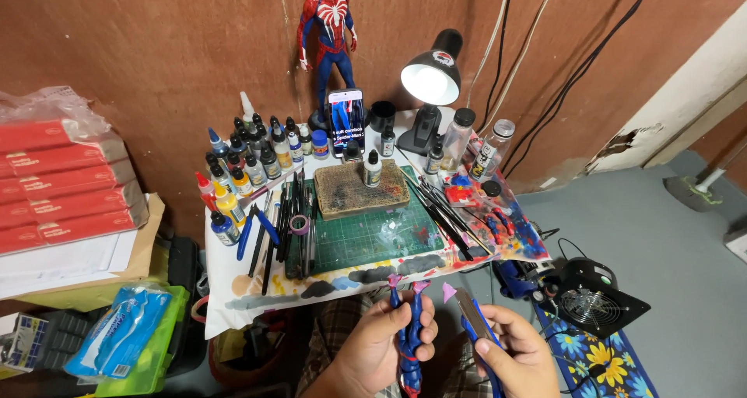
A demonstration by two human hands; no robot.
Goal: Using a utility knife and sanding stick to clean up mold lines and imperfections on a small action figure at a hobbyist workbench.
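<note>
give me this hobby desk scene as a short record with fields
left hand: left hand holds a blue and red figure part, its legs pointing up
right hand: right hand holds a grey-bladed tool
table: green cutting mat, paint bottles, brushes
back: lit desk lamp, red and blue figure, phone
floor: small black fan

Both hands [385,336] [517,351] raised, each grip closed
</note>
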